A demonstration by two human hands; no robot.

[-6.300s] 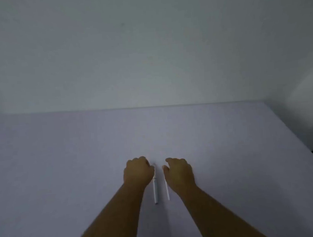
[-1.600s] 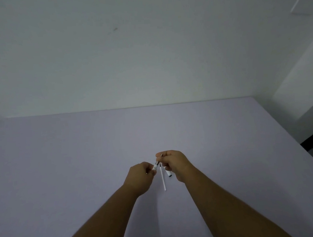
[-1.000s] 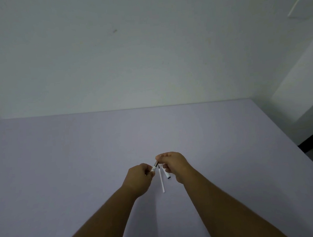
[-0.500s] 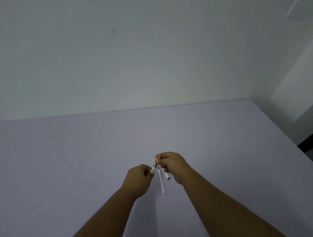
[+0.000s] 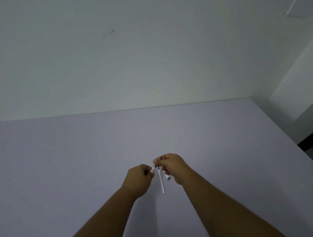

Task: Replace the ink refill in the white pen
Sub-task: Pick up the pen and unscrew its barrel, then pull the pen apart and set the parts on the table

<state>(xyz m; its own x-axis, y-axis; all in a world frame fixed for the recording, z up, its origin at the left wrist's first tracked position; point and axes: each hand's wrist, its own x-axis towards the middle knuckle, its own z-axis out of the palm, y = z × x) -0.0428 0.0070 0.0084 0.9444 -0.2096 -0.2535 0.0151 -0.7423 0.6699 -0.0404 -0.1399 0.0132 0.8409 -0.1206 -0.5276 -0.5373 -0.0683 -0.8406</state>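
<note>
My left hand is closed around the white pen, with only a short white end showing past its fingers. My right hand pinches the pen's dark tip end, just right of the left hand. A short white piece with a dark end sticks out from under my right palm. A thin white refill lies on the table between my wrists, pointing away from me. Most of the pen is hidden inside my fingers.
The lilac table reaches back to a plain white wall. Its right edge drops off beside a white corner, with a dark gap of floor below it.
Several seconds ago the pen and the refill lay side by side under my hands. The pen is now lifted and held between both hands. Over the last second the hands have barely moved.
</note>
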